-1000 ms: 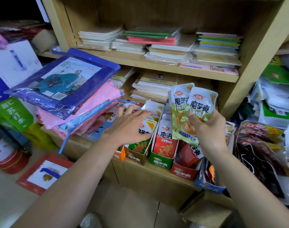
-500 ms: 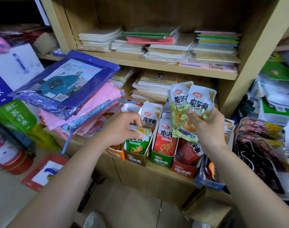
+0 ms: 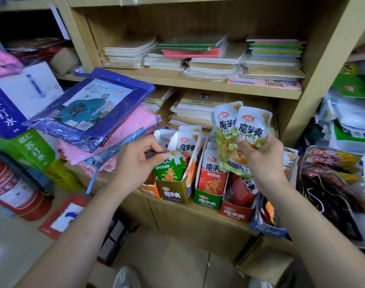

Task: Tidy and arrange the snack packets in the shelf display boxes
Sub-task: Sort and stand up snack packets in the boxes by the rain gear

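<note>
Several open display boxes stand along the wooden shelf's front edge: a gold-green box (image 3: 174, 193), a green box (image 3: 207, 201), a red box (image 3: 236, 213) and a blue box (image 3: 264, 228). My left hand (image 3: 137, 163) pinches the top of a green snack packet (image 3: 171, 168) that stands in the gold-green box. My right hand (image 3: 260, 157) holds two yellow-green packets (image 3: 242, 129) upright above the red box. Red packets (image 3: 211, 175) fill the green box.
Plastic-wrapped raincoats (image 3: 90, 113) are piled on the shelf to the left, close to my left hand. Notebook stacks (image 3: 200, 55) fill the upper shelf. Dark snack bags (image 3: 331, 177) hang at the right. Cartons (image 3: 15, 100) and a fire extinguisher (image 3: 13, 188) stand at the left.
My left hand went from resting flat over the packets to pinching the front green packet and lifting it a little. My right hand still holds the two packets, barely moved.
</note>
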